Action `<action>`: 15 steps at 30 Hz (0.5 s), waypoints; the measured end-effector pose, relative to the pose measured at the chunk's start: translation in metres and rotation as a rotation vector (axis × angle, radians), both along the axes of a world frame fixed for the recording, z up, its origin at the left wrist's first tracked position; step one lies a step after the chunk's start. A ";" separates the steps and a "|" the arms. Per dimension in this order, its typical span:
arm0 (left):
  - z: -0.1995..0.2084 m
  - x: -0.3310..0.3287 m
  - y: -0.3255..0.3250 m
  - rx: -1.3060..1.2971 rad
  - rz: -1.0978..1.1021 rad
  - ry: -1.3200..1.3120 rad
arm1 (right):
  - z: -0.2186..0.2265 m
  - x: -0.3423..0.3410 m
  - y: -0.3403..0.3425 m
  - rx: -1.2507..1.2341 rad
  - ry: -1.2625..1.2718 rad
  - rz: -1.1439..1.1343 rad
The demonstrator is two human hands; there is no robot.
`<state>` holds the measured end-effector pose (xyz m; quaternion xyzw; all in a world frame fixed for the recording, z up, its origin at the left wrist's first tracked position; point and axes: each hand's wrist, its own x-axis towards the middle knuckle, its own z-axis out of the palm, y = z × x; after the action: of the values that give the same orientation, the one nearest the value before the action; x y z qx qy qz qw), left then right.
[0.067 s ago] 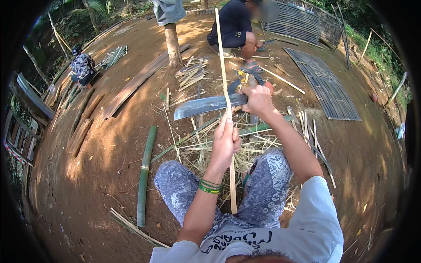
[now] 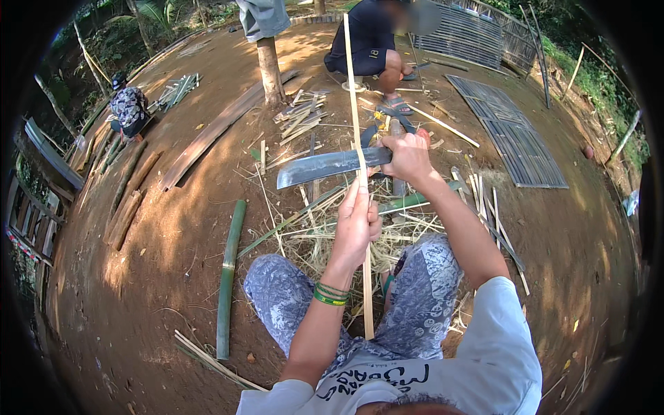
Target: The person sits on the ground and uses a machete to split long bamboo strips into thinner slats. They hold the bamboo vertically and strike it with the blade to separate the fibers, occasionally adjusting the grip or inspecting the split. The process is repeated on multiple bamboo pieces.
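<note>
A long pale bamboo strip runs from between my knees up past the middle of the view, its far end pointing away from me. My left hand is closed around it, just below the blade. In my right hand is the handle of a machete, whose wide dark blade points left and lies across the strip. The strip bends slightly where the blade meets it. Curly pale shavings lie heaped beneath my hands, between and beyond my knees.
A green bamboo pole lies left of my knee. Split bamboo pieces are piled near a tree trunk. A person squats ahead; another sits far left. A slatted bamboo panel lies at right.
The machete blade and the strip's far end have shifted very slightly to the right. Both hands keep their grip.
</note>
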<state>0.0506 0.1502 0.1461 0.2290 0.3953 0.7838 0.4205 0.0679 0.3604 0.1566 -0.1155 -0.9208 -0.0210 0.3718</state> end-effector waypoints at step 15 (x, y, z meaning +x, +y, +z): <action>-0.033 -0.037 -0.037 0.166 -0.063 -0.102 | -0.012 0.010 -0.037 -0.362 -0.373 -0.172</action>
<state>0.0140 0.1136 0.1131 0.2354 0.2994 0.8109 0.4443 0.0781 0.3238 0.1448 -0.2519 -0.9490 0.0914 0.1661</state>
